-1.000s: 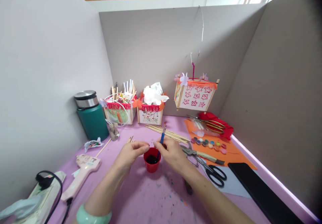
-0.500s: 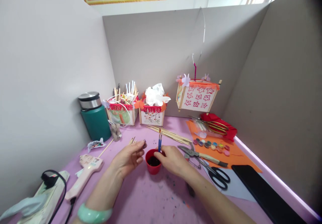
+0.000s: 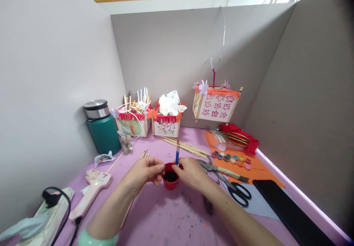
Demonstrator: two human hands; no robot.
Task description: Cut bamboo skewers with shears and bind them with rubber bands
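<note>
A small red cup (image 3: 170, 184) with dark contents stands on the purple table between my hands. My left hand (image 3: 146, 170) pinches a small dark object at the cup's left rim; most of it is hidden by the fingers. On the other side, my right hand (image 3: 190, 172) has its fingers closed at the cup's right rim. Two blue paintbrushes (image 3: 177, 155) stand upright beside that hand's fingertips, and I cannot make out whether they are gripped or lean in the cup.
Left: a green flask (image 3: 103, 133), a pink glue gun (image 3: 94, 190) and a power strip. Behind: two decorated boxes, wooden sticks (image 3: 188, 147) and a hanging lantern (image 3: 217, 105). Right: pruning shears (image 3: 212, 166), black-handled scissors (image 3: 240, 194), paint pots (image 3: 232, 158) and a black phone-like slab.
My left hand has moved right, bringing the small dark object to the cup's rim. The cup sits slightly further right in view. My right hand has barely moved.
</note>
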